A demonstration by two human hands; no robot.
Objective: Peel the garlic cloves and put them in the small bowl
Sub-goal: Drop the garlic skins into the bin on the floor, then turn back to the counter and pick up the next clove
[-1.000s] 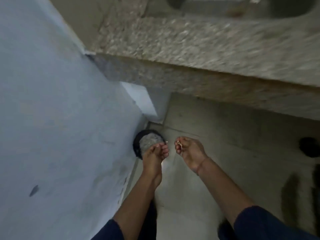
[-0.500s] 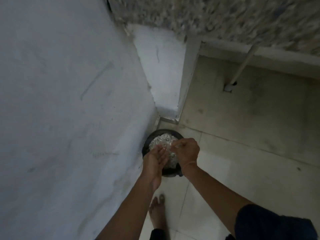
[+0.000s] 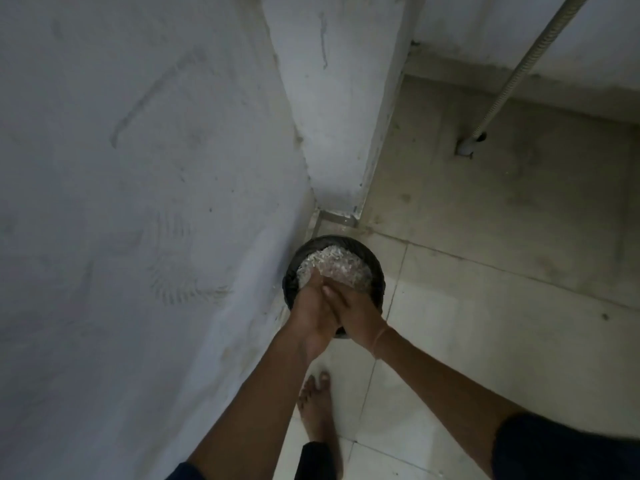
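My left hand and my right hand are pressed palm to palm above a round black bin on the floor. The bin holds a heap of pale papery scraps that look like garlic skins. The fingers of both hands lie fairly straight against each other, and I see nothing held between them. No garlic clove and no small bowl are in view.
The bin stands in a corner, against a white wall on the left and a white pillar behind. A bare foot is on the tiled floor just below my hands. A hose runs down to the floor at the right.
My view has dropped from the counter edge down to the bin. My hands moved from apart, with a scrap pinched in the right, to pressed together over the bin.
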